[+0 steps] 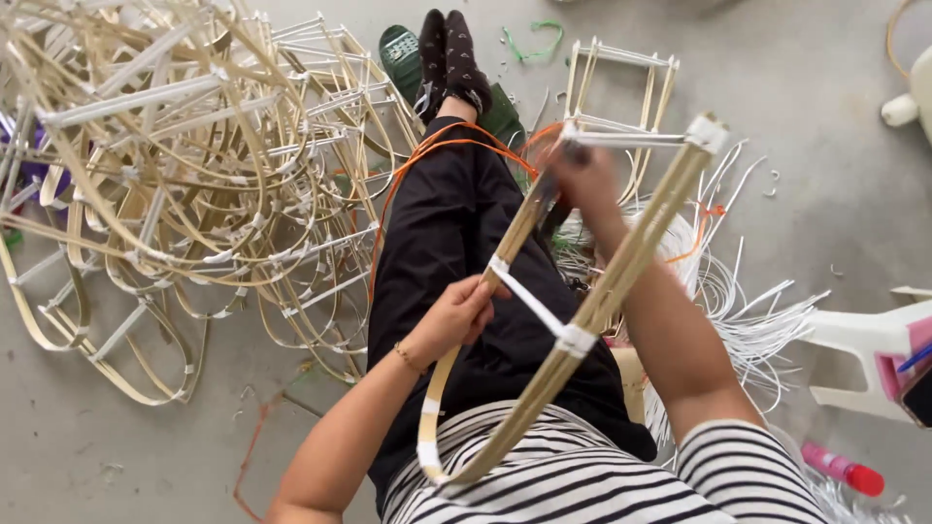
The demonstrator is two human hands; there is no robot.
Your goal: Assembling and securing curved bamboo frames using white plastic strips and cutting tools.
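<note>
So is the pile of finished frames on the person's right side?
No, the pile of frames lies on the floor to the person's left, beside the left hand that grips the frame in the lap.

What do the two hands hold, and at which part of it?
Both hold one bamboo strip frame. The left hand grips its left strip beside a white tape binding. The right hand grips the far end, near the top crossbar.

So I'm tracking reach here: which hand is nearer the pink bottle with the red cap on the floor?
Right. The right hand is up at the bamboo frame's far end, above the pink bottle; the left hand grips the frame's left strip, farther across.
</note>
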